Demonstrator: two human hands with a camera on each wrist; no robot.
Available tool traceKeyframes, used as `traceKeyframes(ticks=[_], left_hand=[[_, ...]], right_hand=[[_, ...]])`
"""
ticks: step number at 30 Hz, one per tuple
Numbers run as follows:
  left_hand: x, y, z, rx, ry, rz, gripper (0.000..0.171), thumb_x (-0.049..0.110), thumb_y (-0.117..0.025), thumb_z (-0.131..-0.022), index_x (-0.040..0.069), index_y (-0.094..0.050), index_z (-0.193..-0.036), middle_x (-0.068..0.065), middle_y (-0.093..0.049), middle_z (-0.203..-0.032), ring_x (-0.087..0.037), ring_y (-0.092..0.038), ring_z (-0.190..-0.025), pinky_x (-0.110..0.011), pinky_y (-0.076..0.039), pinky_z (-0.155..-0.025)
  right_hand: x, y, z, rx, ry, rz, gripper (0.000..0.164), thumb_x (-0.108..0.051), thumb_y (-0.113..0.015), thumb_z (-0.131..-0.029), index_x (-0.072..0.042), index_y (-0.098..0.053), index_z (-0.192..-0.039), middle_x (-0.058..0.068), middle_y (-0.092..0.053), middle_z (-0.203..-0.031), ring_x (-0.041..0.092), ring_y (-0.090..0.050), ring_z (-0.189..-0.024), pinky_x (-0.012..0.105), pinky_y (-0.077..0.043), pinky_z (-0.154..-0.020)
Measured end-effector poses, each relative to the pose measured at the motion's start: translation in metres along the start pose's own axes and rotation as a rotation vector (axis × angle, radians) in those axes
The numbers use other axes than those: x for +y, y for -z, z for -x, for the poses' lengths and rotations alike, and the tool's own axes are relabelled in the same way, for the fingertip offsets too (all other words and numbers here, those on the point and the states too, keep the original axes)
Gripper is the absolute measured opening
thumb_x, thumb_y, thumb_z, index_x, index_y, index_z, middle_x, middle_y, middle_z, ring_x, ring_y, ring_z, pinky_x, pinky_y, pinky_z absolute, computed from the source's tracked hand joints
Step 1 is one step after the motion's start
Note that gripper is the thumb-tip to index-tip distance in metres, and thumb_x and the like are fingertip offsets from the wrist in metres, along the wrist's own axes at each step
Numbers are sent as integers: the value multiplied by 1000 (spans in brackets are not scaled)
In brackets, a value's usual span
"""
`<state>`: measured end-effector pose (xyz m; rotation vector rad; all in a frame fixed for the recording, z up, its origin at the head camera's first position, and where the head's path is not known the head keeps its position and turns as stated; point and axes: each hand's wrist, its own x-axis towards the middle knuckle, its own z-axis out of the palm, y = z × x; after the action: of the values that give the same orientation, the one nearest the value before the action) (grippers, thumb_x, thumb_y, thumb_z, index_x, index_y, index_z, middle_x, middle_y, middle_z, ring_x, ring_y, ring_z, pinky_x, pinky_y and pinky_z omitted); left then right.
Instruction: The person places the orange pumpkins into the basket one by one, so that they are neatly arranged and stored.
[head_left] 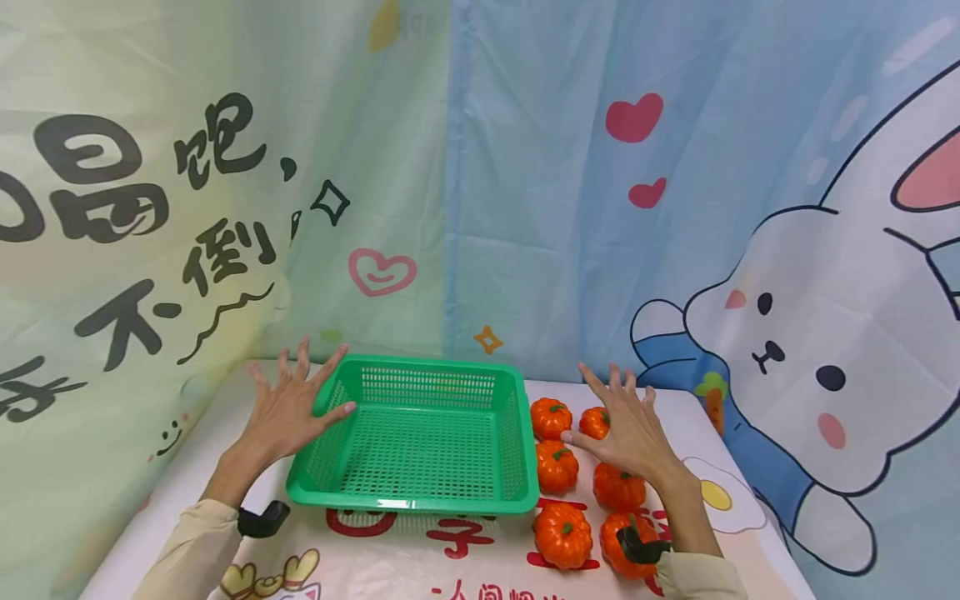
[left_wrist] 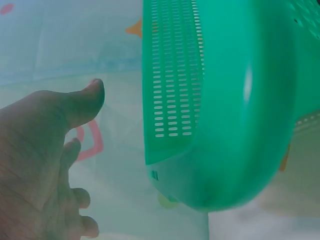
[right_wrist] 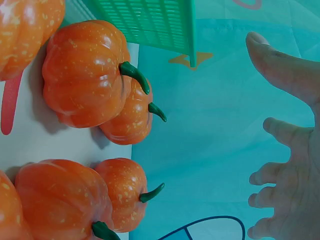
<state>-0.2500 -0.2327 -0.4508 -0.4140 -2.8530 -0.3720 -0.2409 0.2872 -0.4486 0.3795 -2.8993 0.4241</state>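
A green plastic basket (head_left: 420,504) with slotted walls stands on the table, and nothing lies inside it. My left hand (head_left: 288,412) is spread over the basket's left side, holding nothing; the left wrist view shows its thumb apart from the basket wall (left_wrist: 225,125). To the right of the basket sit several small orange pumpkins (head_left: 562,535) with green stems, in two columns. My right hand (head_left: 626,429) hovers above the right column with spread fingers and nothing in its grasp. Part of that column is hidden behind the hand and wrist. In the right wrist view the pumpkins (right_wrist: 85,75) lie apart from the fingers.
A printed white cloth (head_left: 390,567) covers the table. Behind the table hangs a curtain (head_left: 525,208) with a rabbit, hearts and lettering. Dark straps (head_left: 262,520) with small devices sit on both wrists.
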Motion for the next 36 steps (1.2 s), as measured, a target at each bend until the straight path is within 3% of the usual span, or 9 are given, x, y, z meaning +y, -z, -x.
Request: traceKeyframes(ticks=[10,12,14,16,19,22,28,32,36], left_hand=[[0,-6,2,73,52,81,82,43,-69,-106,17,-30,-173,-40,-30,-171,-66,-35,-153,-92,-14,-117],[0,-8,4,90,85,117,76,38,-68,-108,11,-34,-171,-39,-39,-167,-64,-48,-145,-86,-31,-115],[0,-9,6,106,126,149,69,34,-66,-110,7,-40,-168,-38,-56,-154,-59,-66,-125,-75,-52,-99],[-1,-10,7,148,167,178,59,29,-65,-110,3,-51,-161,-35,-69,-137,-52,-74,-106,-60,-59,-76],[-4,-13,9,226,225,224,44,24,-64,-110,-1,-65,-146,-30,-79,-111,-42,-75,-84,-42,-51,-56],[-7,-18,11,284,269,258,36,21,-65,-108,-5,-72,-133,-30,-80,-110,-38,-75,-75,-34,-45,-51],[-14,-28,16,265,336,385,36,22,-65,-109,-5,-74,-132,-32,-79,-109,-27,-72,-64,-32,-43,-48],[-16,-36,17,250,338,474,35,21,-65,-110,-6,-74,-132,-32,-80,-104,-26,-75,-71,-29,-48,-52],[-16,-42,18,251,328,523,34,20,-64,-110,-6,-75,-130,-29,-79,-98,-17,-68,-66,-27,-47,-53]], right_hand=[[3,-2,-2,-12,-35,-61,104,-58,-79,-92,-18,-30,-174,37,-26,-175,66,-23,-159,87,-14,-122],[3,-3,-2,-24,-54,-87,101,-58,-77,-94,-18,-30,-174,36,-27,-174,65,-25,-159,86,-18,-121],[4,-4,-2,-29,-68,-104,99,-56,-76,-96,-16,-31,-174,36,-29,-174,65,-28,-157,85,-22,-120],[4,-6,-4,-24,-66,-119,96,-53,-77,-97,-13,-34,-172,35,-33,-172,64,-34,-155,84,-27,-119],[4,-9,-6,-7,-53,-145,91,-47,-79,-97,-9,-39,-169,32,-40,-170,61,-41,-152,81,-33,-118],[3,-11,-9,-7,-54,-167,88,-45,-80,-97,-9,-42,-168,29,-44,-169,58,-45,-151,80,-36,-118],[-1,-14,-16,-28,-58,-175,87,-42,-80,-98,-6,-42,-168,30,-47,-166,58,-48,-148,78,-36,-119],[-1,-17,-20,-27,-49,-185,85,-41,-81,-98,-3,-46,-165,30,-52,-163,55,-52,-144,76,-41,-118],[0,-22,-25,-27,-21,-196,84,-41,-83,-97,2,-50,-161,29,-57,-159,52,-57,-142,72,-46,-116]])
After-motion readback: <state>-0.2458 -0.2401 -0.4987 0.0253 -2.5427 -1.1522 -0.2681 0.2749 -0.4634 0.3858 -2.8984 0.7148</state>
